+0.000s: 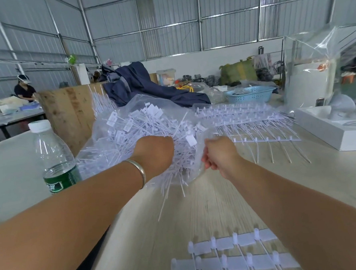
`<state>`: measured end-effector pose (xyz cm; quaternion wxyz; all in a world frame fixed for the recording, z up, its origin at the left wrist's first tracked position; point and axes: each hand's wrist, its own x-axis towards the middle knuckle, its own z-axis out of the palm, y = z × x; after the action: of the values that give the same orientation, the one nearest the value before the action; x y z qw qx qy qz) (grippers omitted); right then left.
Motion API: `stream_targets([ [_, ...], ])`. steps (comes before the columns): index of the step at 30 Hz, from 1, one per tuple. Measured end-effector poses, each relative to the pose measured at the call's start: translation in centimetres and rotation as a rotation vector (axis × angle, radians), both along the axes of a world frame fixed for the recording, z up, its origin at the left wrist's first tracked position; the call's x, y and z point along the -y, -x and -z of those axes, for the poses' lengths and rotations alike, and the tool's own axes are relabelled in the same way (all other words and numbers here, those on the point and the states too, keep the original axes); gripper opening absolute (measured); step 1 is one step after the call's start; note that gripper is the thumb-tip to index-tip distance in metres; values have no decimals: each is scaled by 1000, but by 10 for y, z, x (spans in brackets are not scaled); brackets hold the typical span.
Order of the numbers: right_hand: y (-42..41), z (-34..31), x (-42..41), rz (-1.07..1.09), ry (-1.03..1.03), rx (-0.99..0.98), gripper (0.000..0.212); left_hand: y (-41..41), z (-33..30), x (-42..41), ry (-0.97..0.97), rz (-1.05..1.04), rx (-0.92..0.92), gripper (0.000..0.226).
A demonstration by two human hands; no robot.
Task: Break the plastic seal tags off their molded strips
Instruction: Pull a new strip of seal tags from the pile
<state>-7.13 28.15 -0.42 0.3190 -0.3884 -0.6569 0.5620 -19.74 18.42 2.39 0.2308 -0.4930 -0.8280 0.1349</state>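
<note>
Closest to the viewer, at the bottom edge of a pale wood-grain table [208, 206], lie two white moulded plastic strips of seal tags [234, 254], still unbroken. Their flat heads run in rows from left to right, and their thin tails point toward the viewer.

Both bare forearms reach forward over these strips. The left hand [155, 153], with a silver bangle [140, 170] on its wrist, is pushed into the mouth of a clear plastic bag of loose white seal tags [131, 137]. Its fingers are buried among the tags, so it is not possible to tell whether they are spread or closed. The right hand [218, 156] is curled, pinching the bag's clear edge and holding the mouth open.

The bag lies directly ahead of both hands. The unbroken strips are behind the hands, nearer the body and slightly to the right, so the right hand is likely closer for the next pick-up.

Left of the bag stands a clear water bottle with a green label [53, 157]. Beyond the right hand, a further spread of white tag strips [245, 118] covers the table. Farther back are a dark blue cloth heap [147, 84], a light blue plastic basket [249, 94] and another person seated at a distant table [24, 89].
</note>
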Motion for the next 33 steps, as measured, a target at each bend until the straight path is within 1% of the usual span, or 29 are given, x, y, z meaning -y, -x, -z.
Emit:
stream_targets([
  [2,0,-5,2,7,-130,-110,32,-7,-1,-8,151,-49,-130,21],
  [4,-2,-13,6,-13,-264,-209,36,-15,0,-22,264,-66,-216,24],
  [6,-3,-21,9,-54,-350,-266,36,-21,5,-39,313,-54,-274,25],
  [8,-2,-27,11,-85,-401,-284,39,-22,7,-55,291,-54,-282,24],
  [10,-2,-29,8,-86,-384,-293,40,-18,6,-68,264,-96,-268,23],
  [12,-7,-28,2,-70,-325,-295,39,-15,7,-78,252,-171,-280,24],
  [14,-14,-26,-4,-79,-290,-253,38,-17,9,-83,232,-230,-328,24],
  [15,-18,-25,-7,-95,-277,-216,37,-19,11,-85,190,-222,-319,23],
  [18,-28,-21,-9,-163,-255,-101,28,-17,17,-84,-8,-102,-145,23],
  [21,-38,-21,-6,-208,-236,-37,16,-16,12,-69,-165,21,48,30],
  [25,-62,-18,4,-197,-218,-8,15,-19,-7,-50,-338,25,525,32],
  [27,-86,-12,12,-260,-246,79,13,-25,-18,-40,-409,48,727,38],
  [28,-99,-8,16,-330,-274,139,12,-30,-21,-35,-435,68,779,39],
  [29,-113,-3,20,-405,-315,190,12,-35,-23,-29,-456,85,788,38],
  [32,-151,11,34,-577,-439,306,13,-51,-17,-10,-566,118,680,25],
  [33,-162,15,39,-632,-471,363,17,-58,-13,-3,-616,139,671,19],
])
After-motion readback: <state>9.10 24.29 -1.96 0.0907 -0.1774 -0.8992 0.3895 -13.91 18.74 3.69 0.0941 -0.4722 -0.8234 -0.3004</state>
